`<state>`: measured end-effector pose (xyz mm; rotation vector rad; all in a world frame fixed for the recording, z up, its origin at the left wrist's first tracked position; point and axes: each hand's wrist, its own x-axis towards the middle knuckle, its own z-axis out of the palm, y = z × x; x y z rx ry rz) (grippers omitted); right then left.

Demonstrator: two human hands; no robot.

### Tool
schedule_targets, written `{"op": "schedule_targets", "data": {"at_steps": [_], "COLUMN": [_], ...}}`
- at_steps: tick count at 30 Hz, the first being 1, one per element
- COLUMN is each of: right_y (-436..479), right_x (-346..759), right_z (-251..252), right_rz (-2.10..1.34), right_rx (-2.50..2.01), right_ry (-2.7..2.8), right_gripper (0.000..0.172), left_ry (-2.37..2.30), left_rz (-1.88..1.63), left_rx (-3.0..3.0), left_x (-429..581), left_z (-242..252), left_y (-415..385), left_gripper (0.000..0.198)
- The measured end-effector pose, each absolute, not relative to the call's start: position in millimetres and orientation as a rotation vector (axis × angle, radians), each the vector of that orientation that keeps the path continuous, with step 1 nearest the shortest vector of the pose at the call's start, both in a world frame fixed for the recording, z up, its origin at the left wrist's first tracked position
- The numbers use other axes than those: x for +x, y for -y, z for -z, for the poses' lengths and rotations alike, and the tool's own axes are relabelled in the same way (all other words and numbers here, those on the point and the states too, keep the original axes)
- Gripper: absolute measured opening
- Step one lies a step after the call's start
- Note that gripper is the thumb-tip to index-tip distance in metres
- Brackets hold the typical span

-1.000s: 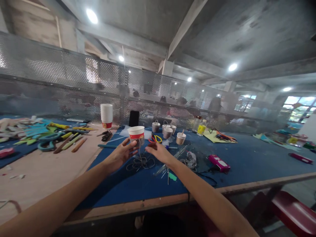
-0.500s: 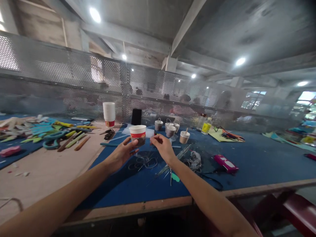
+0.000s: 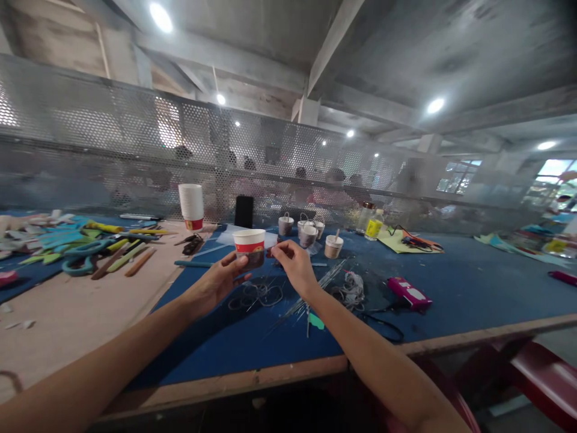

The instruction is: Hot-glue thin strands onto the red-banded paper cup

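Observation:
A paper cup [image 3: 249, 242], white at the rim with a red band and a darker lower part, is held upright above the table in my left hand [image 3: 220, 278]. To the right of the cup, my right hand [image 3: 291, 261] has thumb and forefinger pinched together close to its side; what sits between those fingertips is too small to make out. Below both hands lie a loose coil of grey cord [image 3: 261, 296] and a bundle of thin wires [image 3: 322, 291]. Behind them stand several small cups with handles [image 3: 308, 234], and a cup with a stick [image 3: 333, 246].
On the left are a stack of paper cups [image 3: 192, 204], teal scissors [image 3: 83, 257] and several wooden-handled tools. A black phone [image 3: 244, 211] leans at the back by the perforated screen [image 3: 279, 153]. At right lie a yellow bottle [image 3: 374, 225] and a magenta box [image 3: 409, 293].
My right hand has shifted slightly left and up relative to the table, nearer the cup. The whole view has turned a little to the right. My left hand keeps its hold.

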<state>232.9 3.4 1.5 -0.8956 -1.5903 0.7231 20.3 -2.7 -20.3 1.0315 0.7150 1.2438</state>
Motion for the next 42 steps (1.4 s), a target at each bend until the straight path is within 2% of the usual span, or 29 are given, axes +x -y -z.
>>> {"op": "schedule_targets", "data": {"at_steps": [21,30,42], "right_y": [-12.5,-10.7,-12.4], "right_x": [234.3,234.0,235.2], "right_z": [8.9,6.9,8.9], "right_rz": [-0.830,-0.782,-0.794], "right_rx": [-0.790,-0.878,-0.871], "right_ry": [1.509,1.530,1.536], "right_gripper": [0.023,0.029,0.021], "left_ry": [-0.726,-0.710,-0.702], "left_rz": [-1.178,-1.166,-1.135], "left_rx": [1.130,1.177,1.225], "left_x": [19.3,18.8,17.9], "left_z": [23.4,25.1,29.3], "left_y": [0.7,0.9,-1.1], "left_gripper": [0.053,0.050,0.048]}}
